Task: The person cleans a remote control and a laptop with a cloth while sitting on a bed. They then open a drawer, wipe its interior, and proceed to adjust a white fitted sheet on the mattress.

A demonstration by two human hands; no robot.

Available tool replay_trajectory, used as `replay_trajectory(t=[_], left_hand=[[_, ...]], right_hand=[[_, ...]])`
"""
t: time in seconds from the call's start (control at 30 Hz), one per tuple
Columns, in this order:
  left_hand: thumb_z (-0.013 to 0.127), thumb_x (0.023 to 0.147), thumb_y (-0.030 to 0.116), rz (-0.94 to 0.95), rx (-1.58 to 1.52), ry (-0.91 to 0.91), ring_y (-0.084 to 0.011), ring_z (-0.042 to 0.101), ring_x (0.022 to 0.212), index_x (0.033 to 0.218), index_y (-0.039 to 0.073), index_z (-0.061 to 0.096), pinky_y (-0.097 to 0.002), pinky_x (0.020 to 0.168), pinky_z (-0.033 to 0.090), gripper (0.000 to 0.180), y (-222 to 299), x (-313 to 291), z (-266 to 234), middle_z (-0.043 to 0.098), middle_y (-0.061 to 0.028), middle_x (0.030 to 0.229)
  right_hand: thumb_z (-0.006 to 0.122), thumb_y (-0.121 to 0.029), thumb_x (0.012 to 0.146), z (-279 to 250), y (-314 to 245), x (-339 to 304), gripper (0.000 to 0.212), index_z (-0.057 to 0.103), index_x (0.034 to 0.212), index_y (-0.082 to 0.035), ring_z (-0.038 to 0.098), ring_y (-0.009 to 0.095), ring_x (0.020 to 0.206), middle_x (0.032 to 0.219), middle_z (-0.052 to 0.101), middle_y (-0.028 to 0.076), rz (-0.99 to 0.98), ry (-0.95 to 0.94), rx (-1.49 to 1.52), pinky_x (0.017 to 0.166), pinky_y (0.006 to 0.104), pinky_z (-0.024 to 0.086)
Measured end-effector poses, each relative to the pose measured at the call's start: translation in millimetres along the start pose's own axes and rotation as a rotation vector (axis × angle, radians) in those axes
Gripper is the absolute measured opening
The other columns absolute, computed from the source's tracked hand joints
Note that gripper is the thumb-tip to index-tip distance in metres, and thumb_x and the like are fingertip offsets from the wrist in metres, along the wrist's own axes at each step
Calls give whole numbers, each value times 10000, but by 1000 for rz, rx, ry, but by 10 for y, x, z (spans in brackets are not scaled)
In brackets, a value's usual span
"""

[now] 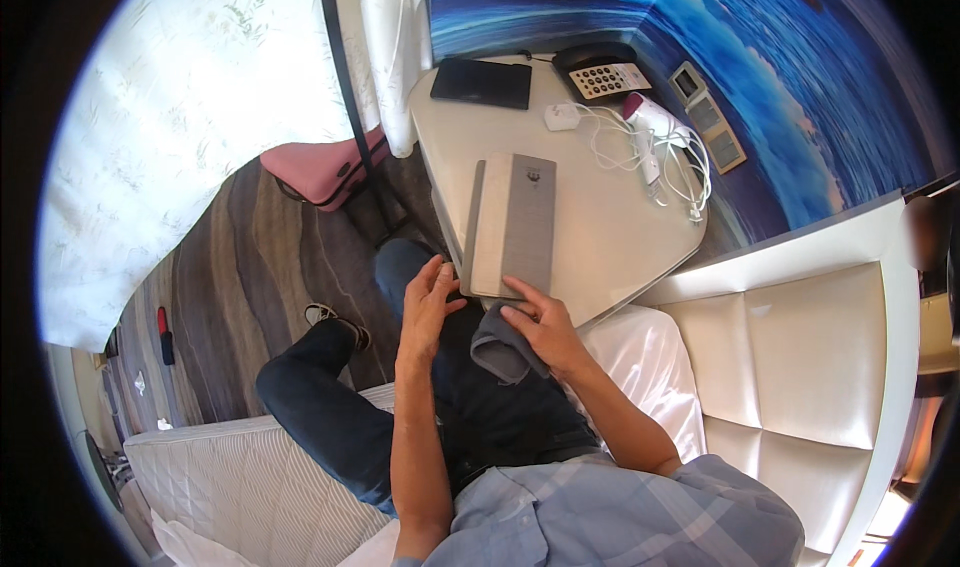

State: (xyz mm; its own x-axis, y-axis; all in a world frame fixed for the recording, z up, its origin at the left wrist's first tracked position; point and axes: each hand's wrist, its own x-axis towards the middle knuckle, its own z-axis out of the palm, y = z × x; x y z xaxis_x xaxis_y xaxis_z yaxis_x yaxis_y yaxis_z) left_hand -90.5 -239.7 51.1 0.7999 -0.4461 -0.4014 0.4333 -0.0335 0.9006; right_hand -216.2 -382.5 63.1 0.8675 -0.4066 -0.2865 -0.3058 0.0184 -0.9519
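A flat, slim case [530,227], grey on one side and beige on the other, lies on the cream table [600,232] in front of me. My right hand [552,335] grips a dark grey cloth [500,355] that hangs over my lap. Its index fingertip touches the near edge of the case. Beside the near left corner of the case is my left hand [426,312], fingers apart and holding nothing. Whether its fingertips touch the case, I cannot tell.
Along the table's far side are a black folder [482,84], a desk phone [605,75], a white plug adapter [562,117] and a hair dryer [655,122] with tangled white cables. A pink suitcase [315,175] stands left on the floor. A padded headboard [800,347] rises at right.
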Motion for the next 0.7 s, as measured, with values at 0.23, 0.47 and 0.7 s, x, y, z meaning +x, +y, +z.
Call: replay_trajectory(t=[0.23,0.47,0.7], left_hand=[[606,898,441,237,663,206,-420,618,980,1057,-125,634,-425,864,474,588,-73,79,216,622,-311,1041],[609,914,388,239,526,224,-318,634,862,1074,-108,639,-378,752,490,522,-349,256,182,656,-235,935],[599,926,357,130,472,188,-231,651,652,1039,-75,664,-338,618,506,451,-204,181,162,656,-177,816]], right_hand=[[614,-107,929,-399,-359,223,205,626,1121,-35,460,34,663,744,545,-39,-219,528,168,593,192,381],[593,-164,912,65,-313,423,392,545,1282,-44,518,301,1194,1321,524,154,-633,211,-923,986,448,398],[528,-250,930,-81,-267,1389,444,509,1346,-94,327,353,1365,1473,390,115,-709,207,-1139,1094,570,234]])
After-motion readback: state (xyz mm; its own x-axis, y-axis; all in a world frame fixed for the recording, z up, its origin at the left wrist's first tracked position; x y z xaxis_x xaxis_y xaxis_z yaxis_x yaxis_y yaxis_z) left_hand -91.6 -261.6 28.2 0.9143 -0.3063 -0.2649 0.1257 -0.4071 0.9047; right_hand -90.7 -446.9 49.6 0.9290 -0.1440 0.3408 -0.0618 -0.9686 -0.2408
